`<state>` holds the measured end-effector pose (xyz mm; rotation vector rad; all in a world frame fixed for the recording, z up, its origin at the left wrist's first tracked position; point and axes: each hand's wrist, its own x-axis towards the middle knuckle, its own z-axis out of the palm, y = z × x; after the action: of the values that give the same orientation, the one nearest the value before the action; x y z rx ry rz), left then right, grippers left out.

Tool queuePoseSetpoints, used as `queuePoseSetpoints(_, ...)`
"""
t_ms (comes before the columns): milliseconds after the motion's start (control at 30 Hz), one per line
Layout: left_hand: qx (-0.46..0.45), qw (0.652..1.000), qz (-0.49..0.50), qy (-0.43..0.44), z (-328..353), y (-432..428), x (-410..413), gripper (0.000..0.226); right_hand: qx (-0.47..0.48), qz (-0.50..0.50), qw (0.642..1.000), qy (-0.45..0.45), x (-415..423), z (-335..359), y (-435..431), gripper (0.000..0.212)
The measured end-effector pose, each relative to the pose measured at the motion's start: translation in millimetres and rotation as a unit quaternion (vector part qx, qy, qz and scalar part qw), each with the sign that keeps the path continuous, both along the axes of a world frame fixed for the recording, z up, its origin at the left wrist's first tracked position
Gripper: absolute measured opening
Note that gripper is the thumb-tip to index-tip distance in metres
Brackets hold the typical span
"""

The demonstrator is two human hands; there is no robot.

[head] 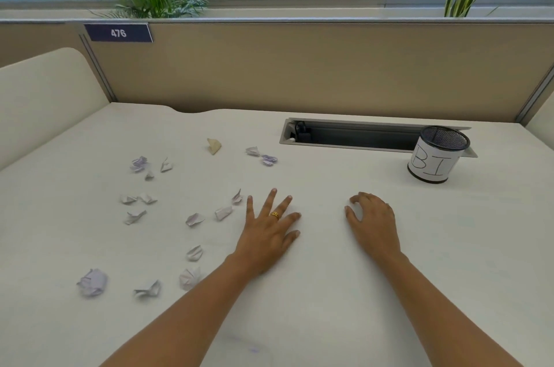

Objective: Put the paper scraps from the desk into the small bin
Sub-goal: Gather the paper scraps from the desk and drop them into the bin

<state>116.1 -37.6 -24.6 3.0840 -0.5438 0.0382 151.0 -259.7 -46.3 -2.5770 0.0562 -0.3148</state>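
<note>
In the head view, the left hand is laid flat and open on the desk, the right hand loosely curled and empty. Paper scraps are scattered at the left, well apart from the small bin. Light scraps may be dropped in carrying.

Paper scraps left on desk, small bin far right.
</note>
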Motion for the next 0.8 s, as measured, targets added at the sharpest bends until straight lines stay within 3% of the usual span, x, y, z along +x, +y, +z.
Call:
queuePoseSetpoints(100, 0.062, 0.994, 0.086, 0.002, 4, 24, 1, 0.042, -0.006, -0.001, 1.000, 0.000, 0, 1, 1, 0.026)
queuePoseSetpoints(200, 0.052, 0.988, 0.144, 0.014, 8, 44, 4, 0.049, -0.003, -0.004, 1.000, 0.001, 1, 1, 1, 0.025)
queuePoseSetpoints(267, -0.005, 0.988, 0.151, 0.025, 4, 48, 8, 0.058, -0.007, -0.003, 1.000, -0.001, 1, 1, 1, 0.025)
queuePoseSetpoints(367, -0.085, 0.979, 0.170, 0.074, 0, 43, 9, 0.044, -0.005, -0.002, 1.000, 0.001, 0, 2, 1, 0.025)
queuePoseSetpoints(800, -0.128, 0.979, 0.159, 0.001, -1, 42, 23, 0.027, -0.006, 0.004, 1.000, 0.013, -2, 4, 2, 0.038)
